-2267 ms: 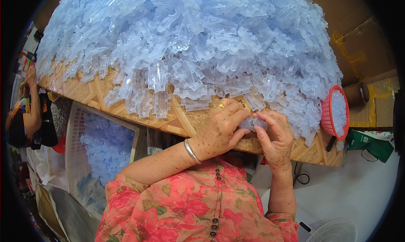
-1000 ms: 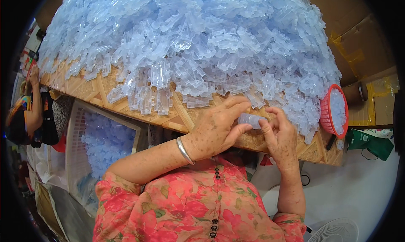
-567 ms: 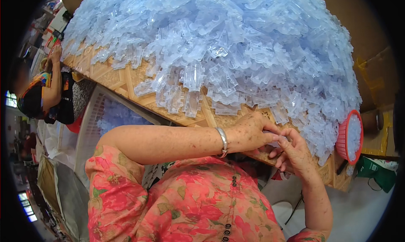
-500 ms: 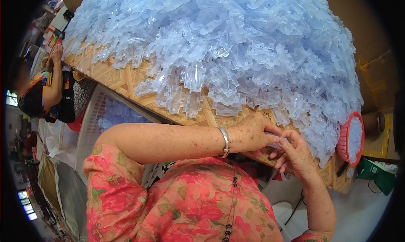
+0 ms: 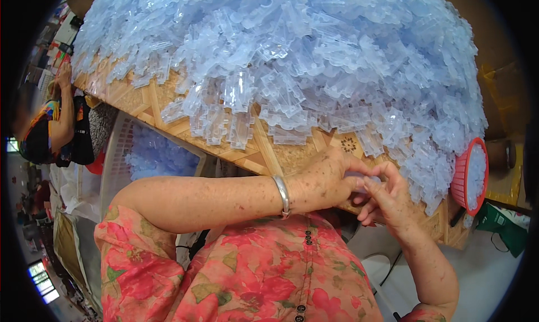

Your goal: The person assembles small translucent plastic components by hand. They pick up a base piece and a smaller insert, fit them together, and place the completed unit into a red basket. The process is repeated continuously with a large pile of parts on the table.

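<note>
My left hand (image 5: 323,181), with a silver bangle at the wrist, reaches in from the left over the table's near edge. Its thumb and fingers are closed on a small clear plastic piece (image 5: 371,180). From the right, my right hand (image 5: 394,197) pinches the same piece, so the fingertips of both hands meet around it. Most of the piece is hidden by the fingers. Just beyond the hands lies a big heap of clear, bluish plastic pieces (image 5: 292,52), its loose front edge spread over the wood-patterned tabletop (image 5: 264,148).
A red plastic basket (image 5: 459,178) holding similar pieces stands at the table's right corner. Below the table's left edge is a white crate (image 5: 115,153) with more pieces. Another person (image 5: 56,122) sits at the far left. A green bag (image 5: 502,226) lies at the lower right.
The view has shifted slightly, so the table and heap appear a little further left. My fingertips have changed position, and the plastic piece shows more clearly between them.
</note>
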The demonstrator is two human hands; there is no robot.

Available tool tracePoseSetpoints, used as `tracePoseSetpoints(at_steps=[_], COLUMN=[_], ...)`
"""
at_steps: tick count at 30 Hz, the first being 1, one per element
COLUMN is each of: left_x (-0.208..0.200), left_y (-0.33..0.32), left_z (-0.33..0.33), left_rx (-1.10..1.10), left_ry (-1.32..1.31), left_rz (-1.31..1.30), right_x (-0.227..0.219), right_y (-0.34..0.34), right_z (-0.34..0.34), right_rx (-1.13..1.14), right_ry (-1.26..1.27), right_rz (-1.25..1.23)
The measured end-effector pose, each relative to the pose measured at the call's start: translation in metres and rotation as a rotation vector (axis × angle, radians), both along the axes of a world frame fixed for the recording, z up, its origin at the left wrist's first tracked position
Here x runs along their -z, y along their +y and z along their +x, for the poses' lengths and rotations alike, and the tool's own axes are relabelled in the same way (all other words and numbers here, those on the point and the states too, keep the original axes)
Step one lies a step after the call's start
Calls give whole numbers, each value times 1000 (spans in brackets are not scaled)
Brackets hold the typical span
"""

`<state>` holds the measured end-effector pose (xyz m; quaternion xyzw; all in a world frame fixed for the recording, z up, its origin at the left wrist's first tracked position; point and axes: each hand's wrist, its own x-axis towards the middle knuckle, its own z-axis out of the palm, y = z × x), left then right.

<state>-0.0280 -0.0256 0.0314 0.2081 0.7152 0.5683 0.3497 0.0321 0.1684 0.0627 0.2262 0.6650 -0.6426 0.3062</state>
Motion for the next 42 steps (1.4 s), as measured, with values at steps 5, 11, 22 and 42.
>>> tracePoseSetpoints(at_steps=[5,11,22,42], left_x=[-8,-13,1,30], left_y=[-1,3,-15,-19], left_z=[-11,-15,4,17], left_rx=[84,118,93,-146], left_ry=[-160,-132,213,801], left_rz=[16,-36,109,113], right_x=[3,4,-4,13], right_y=[10,6,-1,-4], right_z=[-9,-2,10,36], right_rx=[-87,-43,-80,-230], right_ry=[-14,20,108,701], right_rz=[7,38,213,824])
